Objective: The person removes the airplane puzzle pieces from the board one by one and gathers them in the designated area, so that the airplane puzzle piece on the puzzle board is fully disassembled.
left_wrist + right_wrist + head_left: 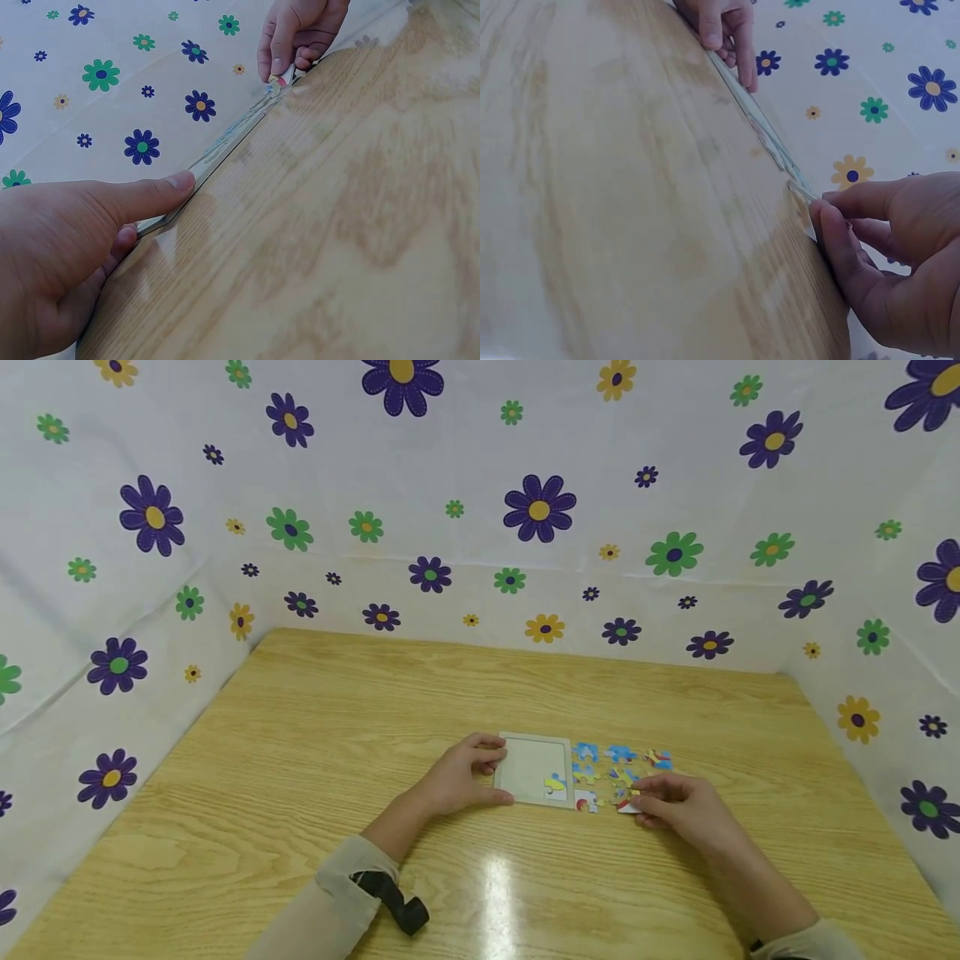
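Note:
A shallow wooden puzzle tray [528, 766] lies flat on the table, with one yellow, blue and white jigsaw piece [555, 787] in its lower right corner. My left hand [459, 783] holds the tray's left side, thumb at the near corner and fingers at the far one. Between thumb and fingers, my right hand [690, 817] pinches a jigsaw piece [628, 807] with red and white on it, slightly tilted up at the near end of the loose pieces. The right wrist view shows this piece [801, 190] edge-on, its picture hidden.
Several loose jigsaw pieces [620, 753] lie in rough rows along the tray's right side, one with a red-haired figure [586, 802] near the tray corner. A wood-grain table [360, 702] extends around them. Flower-patterned cloth [480, 468] stands behind and at both sides.

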Tool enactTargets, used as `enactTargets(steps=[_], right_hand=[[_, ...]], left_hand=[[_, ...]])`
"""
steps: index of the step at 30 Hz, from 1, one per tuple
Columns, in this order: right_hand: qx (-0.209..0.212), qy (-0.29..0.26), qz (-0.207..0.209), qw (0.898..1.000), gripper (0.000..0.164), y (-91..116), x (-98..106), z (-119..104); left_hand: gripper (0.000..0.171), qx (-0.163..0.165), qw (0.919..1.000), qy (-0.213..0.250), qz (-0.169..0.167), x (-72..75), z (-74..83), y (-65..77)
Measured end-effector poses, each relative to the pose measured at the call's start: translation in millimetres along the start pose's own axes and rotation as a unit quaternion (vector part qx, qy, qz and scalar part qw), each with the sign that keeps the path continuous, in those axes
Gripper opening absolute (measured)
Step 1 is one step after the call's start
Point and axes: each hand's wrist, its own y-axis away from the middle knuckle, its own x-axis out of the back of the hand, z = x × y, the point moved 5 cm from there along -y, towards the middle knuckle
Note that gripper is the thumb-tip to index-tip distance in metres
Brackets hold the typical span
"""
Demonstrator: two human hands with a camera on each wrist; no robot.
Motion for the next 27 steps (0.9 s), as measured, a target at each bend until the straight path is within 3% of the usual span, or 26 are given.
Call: enactTargets(steps=[9,18,22,27], right_hand=[[-0.005,0.084,0.063,0.994,0.037,4.0,-5.3,-3.0],[0.044,0.222,0.124,0.966,0.034,10.8,-6.9,-18.9],[0.049,0.242,0.129,0.961,0.034,11.4,-7.1,-21.3],[0.03,0.232,0.116,0.965,0.037,9.8,-8.0,-16.6]], left_hand=[[0.069,0.004,1.0,0.007,0.001,0.0,-0.3,0.5],[0.069,0.004,0.9999,0.011,0.001,2.0,1.7,1.6],[0.069,0.002,1.0,0.005,0.0,2.3,1.1,1.7],[0.069,0.004,0.9999,0.01,-0.003,1.2,-0.3,1.6]])
